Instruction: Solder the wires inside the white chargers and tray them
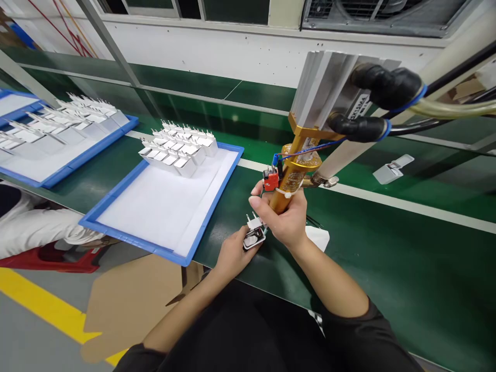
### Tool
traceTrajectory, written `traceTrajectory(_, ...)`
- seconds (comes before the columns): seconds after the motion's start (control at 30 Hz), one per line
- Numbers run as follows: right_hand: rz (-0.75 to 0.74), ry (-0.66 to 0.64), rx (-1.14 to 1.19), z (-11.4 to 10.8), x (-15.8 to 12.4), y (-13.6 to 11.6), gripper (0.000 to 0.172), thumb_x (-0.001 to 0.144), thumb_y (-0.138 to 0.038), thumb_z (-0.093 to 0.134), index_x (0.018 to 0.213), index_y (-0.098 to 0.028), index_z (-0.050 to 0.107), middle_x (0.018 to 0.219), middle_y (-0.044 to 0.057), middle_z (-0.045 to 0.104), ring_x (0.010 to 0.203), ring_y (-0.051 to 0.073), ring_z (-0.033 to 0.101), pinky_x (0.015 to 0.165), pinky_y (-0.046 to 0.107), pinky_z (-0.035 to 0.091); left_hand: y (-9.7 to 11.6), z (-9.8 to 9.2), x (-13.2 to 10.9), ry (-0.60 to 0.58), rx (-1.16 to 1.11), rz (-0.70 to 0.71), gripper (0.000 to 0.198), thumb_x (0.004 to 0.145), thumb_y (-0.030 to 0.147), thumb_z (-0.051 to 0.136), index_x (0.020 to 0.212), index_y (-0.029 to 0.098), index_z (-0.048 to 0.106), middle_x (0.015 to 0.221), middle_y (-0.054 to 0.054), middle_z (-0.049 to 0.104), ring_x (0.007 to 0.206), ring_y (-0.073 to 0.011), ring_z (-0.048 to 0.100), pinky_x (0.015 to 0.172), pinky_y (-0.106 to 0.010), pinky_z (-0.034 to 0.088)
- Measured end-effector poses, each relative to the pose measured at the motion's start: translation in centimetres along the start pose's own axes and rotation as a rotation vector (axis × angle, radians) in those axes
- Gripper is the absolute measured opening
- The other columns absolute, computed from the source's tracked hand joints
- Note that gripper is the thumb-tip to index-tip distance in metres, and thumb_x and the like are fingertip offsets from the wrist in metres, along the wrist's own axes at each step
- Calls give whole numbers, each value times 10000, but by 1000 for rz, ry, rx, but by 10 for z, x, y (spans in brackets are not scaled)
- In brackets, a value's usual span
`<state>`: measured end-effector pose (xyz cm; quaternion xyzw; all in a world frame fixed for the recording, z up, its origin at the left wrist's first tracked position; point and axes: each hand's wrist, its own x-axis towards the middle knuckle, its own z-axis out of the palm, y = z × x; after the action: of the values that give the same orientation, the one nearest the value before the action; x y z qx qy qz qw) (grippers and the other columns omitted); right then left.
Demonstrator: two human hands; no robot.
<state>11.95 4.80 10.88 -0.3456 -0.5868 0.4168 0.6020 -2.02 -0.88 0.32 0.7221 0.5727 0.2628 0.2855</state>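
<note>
My left hand (235, 253) is closed around a small white plug charger (254, 237). The charger's case is open, with dark parts showing inside and a pronged cover tilted up at its far side. My right hand (289, 219) wraps round a gold-coloured dispensing gun (296, 173) that has a red switch (270, 179) on its side. The gun's lower tip points down at the charger, partly hidden by my fingers. A white piece (318, 237) lies on the bench behind my right wrist, beside thin dark sticks.
A blue-rimmed tray (228, 178) on the left bears rows of open chargers (186, 147); another full tray (89, 150) stands farther left. One open charger (391, 170) lies at the right. Hoses (445, 111) run from the gun's silver cylinder. A person's sleeve (42, 227) shows at the left.
</note>
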Motion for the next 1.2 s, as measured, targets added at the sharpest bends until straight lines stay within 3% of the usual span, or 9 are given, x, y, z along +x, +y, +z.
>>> traceTrajectory(0.1, -73, 38, -31, 3, -1, -2, 205, 765, -302, 738, 803, -216, 555, 504, -81, 466, 476, 81, 484, 584, 287, 488, 9, -10, -1, -9, -18, 11, 352, 855, 412, 632, 1140, 208, 597, 988, -64, 710, 881, -232, 681, 766, -328, 518)
traceTrajectory(0.3, -28, 44, -96, 4, -6, 0, 206, 777, -329, 715, 853, -223, 556, 478, -91, 410, 417, 73, 385, 487, 281, 412, 15, -23, -3, 48, -37, 64, 348, 818, 379, 679, 1125, 220, 641, 919, -27, 710, 824, -198, 670, 754, -301, 512)
traceTrajectory(0.47, -58, 46, -80, 4, -6, 3, 179, 796, -284, 662, 898, -226, 526, 666, -31, 560, 491, 85, 472, 536, 299, 462, 19, -28, -2, 41, -28, 72, 358, 799, 379, 699, 1107, 203, 655, 896, -28, 712, 797, -194, 669, 749, -298, 517)
traceTrajectory(0.63, -71, 87, -76, 3, -6, 6, 305, 780, -266, 631, 1036, -239, 469, 823, 5, 640, 515, 95, 512, 516, 298, 448, 24, -31, 1, 30, -14, 68, 346, 797, 375, 692, 1097, 203, 664, 884, -30, 716, 783, -198, 673, 750, -304, 523)
traceTrajectory(0.83, -45, 7, -41, 4, -7, 3, 189, 802, -289, 644, 933, -234, 521, 597, -57, 492, 448, 75, 422, 500, 286, 422, 28, -34, 0, 6, 4, 41, 352, 793, 384, 684, 1101, 214, 667, 893, -33, 721, 785, -209, 680, 768, -317, 532)
traceTrajectory(1.03, -31, 33, -82, 4, -7, 8, 171, 809, -312, 600, 774, -230, 455, 643, -28, 547, 491, 84, 445, 495, 280, 430, 28, -33, 3, -4, 19, 28, 349, 791, 374, 682, 1103, 217, 666, 883, -34, 721, 781, -212, 677, 767, -317, 532)
traceTrajectory(1.2, -62, 25, -95, 4, -5, 5, 204, 781, -296, 642, 845, -229, 460, 792, 1, 630, 521, 79, 483, 551, 295, 483, 26, -32, 5, -5, 18, 42, 355, 791, 376, 679, 1107, 217, 668, 882, -31, 719, 763, -204, 672, 753, -307, 528)
